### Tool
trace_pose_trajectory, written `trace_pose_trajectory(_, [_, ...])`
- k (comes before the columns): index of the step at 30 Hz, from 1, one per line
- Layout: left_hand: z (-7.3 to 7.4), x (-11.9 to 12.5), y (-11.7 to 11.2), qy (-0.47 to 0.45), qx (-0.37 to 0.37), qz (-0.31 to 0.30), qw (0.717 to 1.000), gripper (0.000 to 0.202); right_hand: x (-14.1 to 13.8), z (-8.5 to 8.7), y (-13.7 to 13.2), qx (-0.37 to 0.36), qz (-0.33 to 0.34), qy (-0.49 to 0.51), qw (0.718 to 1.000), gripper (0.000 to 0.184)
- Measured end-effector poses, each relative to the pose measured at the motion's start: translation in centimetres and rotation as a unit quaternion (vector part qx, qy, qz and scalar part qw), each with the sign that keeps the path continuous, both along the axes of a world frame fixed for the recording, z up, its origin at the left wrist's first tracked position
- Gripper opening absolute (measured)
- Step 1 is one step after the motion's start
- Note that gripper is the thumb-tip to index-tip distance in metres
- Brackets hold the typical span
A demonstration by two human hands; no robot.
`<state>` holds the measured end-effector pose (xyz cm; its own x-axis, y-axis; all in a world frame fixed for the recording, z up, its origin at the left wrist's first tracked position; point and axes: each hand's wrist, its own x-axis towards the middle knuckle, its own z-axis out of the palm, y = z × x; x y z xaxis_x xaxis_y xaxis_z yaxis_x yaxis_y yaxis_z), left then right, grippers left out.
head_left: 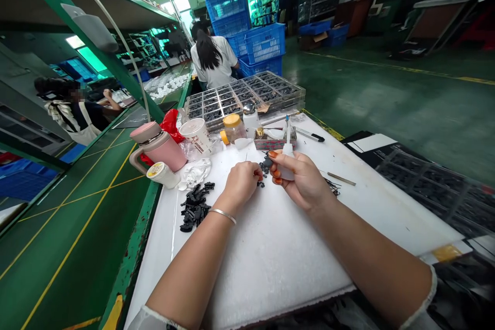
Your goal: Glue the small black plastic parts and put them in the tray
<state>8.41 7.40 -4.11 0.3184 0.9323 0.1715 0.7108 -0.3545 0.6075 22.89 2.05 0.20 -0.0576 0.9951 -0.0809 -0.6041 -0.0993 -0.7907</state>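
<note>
My right hand [307,180] is wrapped round a small white squeeze bottle [287,149], its narrow nozzle and blue tip pointing up. My left hand [243,181] is curled closed beside it, thumb and fingers together; whatever they may hold is hidden. Between the two hands lies a cluster of tiny black parts [266,165] on the white work board [278,247]. A heap of larger black plastic pieces [195,207] sits to the left of my left wrist. Thin black pieces [333,185] and a slim metal tool [341,179] lie just beyond my right hand.
A pink mug [164,147], white tub [162,174], paper cup [196,136], yellow-lidded jar [234,129] and small tray [274,139] line the board's back. Behind stands a compartment box [247,95] of black parts. A co-worker [214,56] sits near stacked blue crates [265,44].
</note>
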Motion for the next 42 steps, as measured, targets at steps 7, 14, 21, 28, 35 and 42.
trace_pose_trajectory(7, [2.3, -2.3, -1.3, -0.194, -0.156, 0.006, 0.968, 0.005, -0.4, -0.1, -0.4, 0.085, 0.015, -0.122, 0.989, 0.022])
trace_pose_trajectory(14, [3.8, -5.0, -5.0, -0.484, -0.287, 0.038, 0.826, 0.021, -1.3, -0.3, -1.3, 0.137, 0.055, -0.27, 0.952, 0.028])
trace_pose_trajectory(21, [2.8, -5.8, -6.5, -0.616, -0.321, 0.051, 0.718, 0.023, -2.0, -0.3, -1.9, 0.146, 0.075, -0.303, 0.939, 0.023])
trace_pose_trajectory(28, [1.7, -5.8, -6.5, -0.666, -0.336, 0.024, 0.666, 0.027, -2.3, -0.1, -2.2, 0.153, 0.082, -0.321, 0.931, 0.025])
trace_pose_trajectory(35, [1.3, -5.3, -6.8, -0.657, -0.337, 0.02, 0.674, 0.026, -2.4, -0.2, -2.4, 0.164, 0.08, -0.353, 0.918, 0.024])
trace_pose_trajectory(42, [1.1, -5.1, -7.1, -0.645, -0.336, 0.019, 0.687, 0.024, -2.5, -0.3, -2.4, 0.188, 0.056, -0.407, 0.892, 0.02])
